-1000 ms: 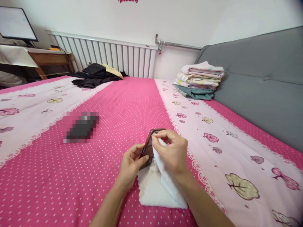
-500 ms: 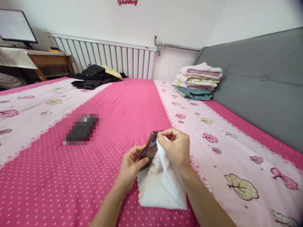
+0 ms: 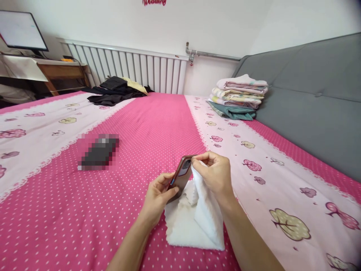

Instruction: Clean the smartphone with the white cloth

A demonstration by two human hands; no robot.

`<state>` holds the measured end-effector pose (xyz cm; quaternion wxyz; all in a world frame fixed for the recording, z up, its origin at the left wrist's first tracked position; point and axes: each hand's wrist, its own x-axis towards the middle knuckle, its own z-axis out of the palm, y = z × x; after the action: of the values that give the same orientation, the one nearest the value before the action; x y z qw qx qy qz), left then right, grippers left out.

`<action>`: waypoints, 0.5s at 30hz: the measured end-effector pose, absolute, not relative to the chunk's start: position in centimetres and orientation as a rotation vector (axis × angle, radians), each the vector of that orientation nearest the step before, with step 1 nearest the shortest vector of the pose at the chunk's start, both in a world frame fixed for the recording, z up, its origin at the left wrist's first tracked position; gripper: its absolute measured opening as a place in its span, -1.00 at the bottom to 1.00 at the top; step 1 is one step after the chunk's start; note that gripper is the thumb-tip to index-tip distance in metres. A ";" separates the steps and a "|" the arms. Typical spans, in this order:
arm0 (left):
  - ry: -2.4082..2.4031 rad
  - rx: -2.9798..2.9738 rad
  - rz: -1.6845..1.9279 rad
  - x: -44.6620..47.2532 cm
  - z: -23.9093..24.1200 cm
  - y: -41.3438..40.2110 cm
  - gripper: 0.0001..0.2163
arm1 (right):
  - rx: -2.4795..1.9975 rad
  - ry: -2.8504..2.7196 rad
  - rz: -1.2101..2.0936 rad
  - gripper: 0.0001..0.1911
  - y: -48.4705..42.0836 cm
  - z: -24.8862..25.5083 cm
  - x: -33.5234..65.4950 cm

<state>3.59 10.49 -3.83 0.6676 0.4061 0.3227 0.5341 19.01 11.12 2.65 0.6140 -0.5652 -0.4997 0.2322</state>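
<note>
My left hand (image 3: pixel 160 194) grips a phone in a brown case (image 3: pixel 180 180) by its left edge, thumb across the back. The phone is tilted, its back and dark camera block facing me. At the phone's top right corner, my right hand (image 3: pixel 216 171) pinches a white fluffy cloth (image 3: pixel 194 229). The cloth drapes down from those fingers and spreads below the phone onto the bed. Part of the phone's lower end is hidden behind my left thumb and the cloth.
A blurred-out dark object (image 3: pixel 100 152) lies on the pink dotted bedspread (image 3: pixel 158 128) to the left. Dark clothes (image 3: pixel 113 90) lie at the far edge by the radiator (image 3: pixel 135 69). Folded cloths (image 3: pixel 239 96) are stacked near the grey headboard (image 3: pixel 304 90). A desk with a monitor (image 3: pixel 22 32) stands far left.
My right hand with the cloth has shifted slightly right, uncovering more of the phone's camera block. The left hand keeps its hold. The whole view has moved a little.
</note>
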 end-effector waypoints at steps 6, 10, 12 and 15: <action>0.730 0.925 1.208 3.7 -3.8 10.5 -0.71 | -1.185 -1.196 0.529 -0.96 10.4 3.0 18.3; 0.748 0.961 1.205 3.7 -3.7 10.5 -0.73 | -1.113 -1.248 0.422 -0.98 10.0 3.0 17.6; 0.758 0.956 1.196 3.6 -3.6 10.5 -0.73 | -1.106 -1.284 0.376 -0.96 10.0 2.9 17.4; 0.785 0.948 1.201 3.6 -3.5 10.4 -0.72 | -1.107 -1.311 0.373 -0.94 9.9 2.8 17.1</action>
<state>3.62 10.40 -3.48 0.6526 0.4175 0.3458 0.5293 17.13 9.94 2.76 0.6388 -0.4852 -0.5743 0.1633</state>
